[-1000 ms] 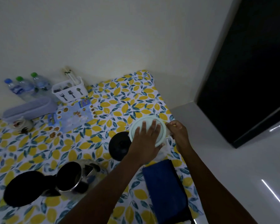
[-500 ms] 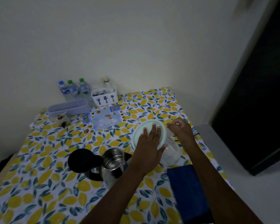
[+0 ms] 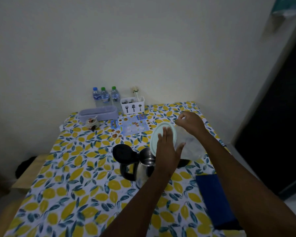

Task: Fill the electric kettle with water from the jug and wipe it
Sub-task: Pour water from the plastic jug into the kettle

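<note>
A clear plastic jug (image 3: 192, 148) with a pale green lid (image 3: 161, 134) is off the table, tipped leftward over the kettle. My left hand (image 3: 167, 151) lies flat against the lid, thumb around the jug's side. My right hand (image 3: 190, 124) grips the jug's handle at the far side. The steel electric kettle (image 3: 143, 169) stands just below the lid's lower edge, its black lid (image 3: 123, 153) flipped open to the left. Part of the kettle's mouth is hidden by my left wrist. A folded blue cloth (image 3: 214, 197) lies at the right.
On the lemon-print tablecloth (image 3: 79, 194), a black round base (image 3: 184, 162) peeks out under the jug. Along the back wall stand three water bottles (image 3: 105, 97), a white cutlery caddy (image 3: 132, 106), a lavender box (image 3: 98, 112) and a small mug (image 3: 92, 124). A blue placemat (image 3: 132, 124) lies behind the kettle.
The jug has gone from standing upright to being lifted and tipped left over the open kettle. Both hands stayed on it. My view has swung up and left.
</note>
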